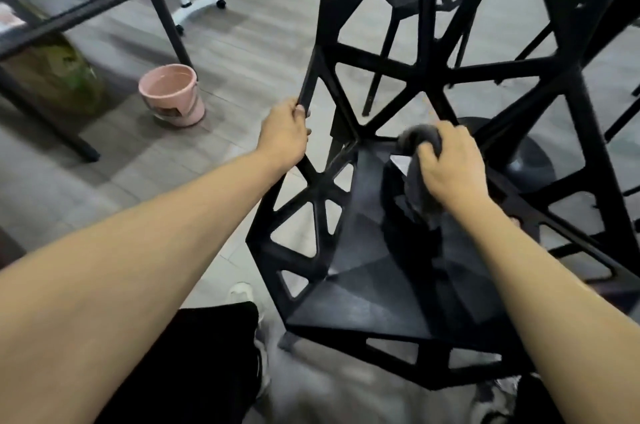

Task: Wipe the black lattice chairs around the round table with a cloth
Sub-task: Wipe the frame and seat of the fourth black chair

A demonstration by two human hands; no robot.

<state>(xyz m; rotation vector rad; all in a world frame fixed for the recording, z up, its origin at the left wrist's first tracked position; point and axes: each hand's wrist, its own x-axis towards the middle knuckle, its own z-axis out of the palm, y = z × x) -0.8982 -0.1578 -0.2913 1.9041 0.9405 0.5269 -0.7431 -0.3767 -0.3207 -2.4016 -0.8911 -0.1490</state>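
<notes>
Both bare forearms reach in: left hand (284, 132) grips the black lattice plastic chair (363, 285) by its side strut, right hand (450, 167) clutches a bunched grey cloth (420, 181) on the seat's rear corner. Mid-wipe; next probably backrest struts.

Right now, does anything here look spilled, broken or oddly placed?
Nothing stands out. The left hand grips the black lattice chair's edge while the right hand holds a grey cloth on it. The pink bucket stands upright, no spill visible.
</notes>
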